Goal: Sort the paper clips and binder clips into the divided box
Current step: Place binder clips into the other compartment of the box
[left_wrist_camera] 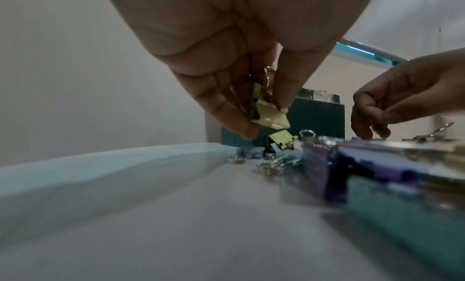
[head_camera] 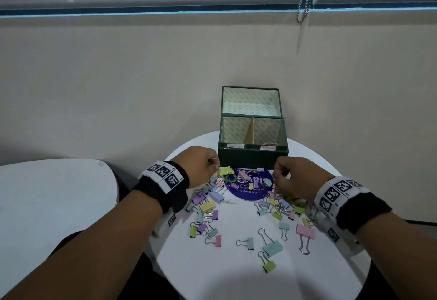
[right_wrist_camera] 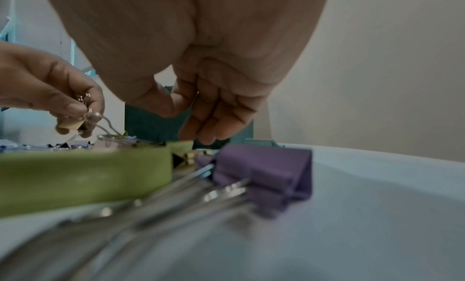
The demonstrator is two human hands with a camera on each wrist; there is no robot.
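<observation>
The green divided box [head_camera: 253, 158] stands open at the table's far edge, with a divider and two labels on its front rim. Pastel binder clips [head_camera: 208, 207] lie scattered in front of it. My left hand [head_camera: 216, 166] hovers just left of the box and pinches a yellow binder clip [left_wrist_camera: 271, 118] between thumb and fingers [left_wrist_camera: 266, 121]; a second yellowish clip [left_wrist_camera: 256, 94] sits deeper in the hand. My right hand [head_camera: 277, 181] curls down over the right pile; its fingertips [right_wrist_camera: 206, 138] hang just above a green clip [right_wrist_camera: 181, 145]. Whether it holds anything is hidden.
The round white table [head_camera: 212, 273] carries a purple round sticker [head_camera: 250, 194] in front of the box. Larger clips lie nearer me: pink [head_camera: 305, 231], teal [head_camera: 273, 247], yellow-green [head_camera: 269, 266]. A second white table [head_camera: 47, 193] stands at the left. A wall is close behind.
</observation>
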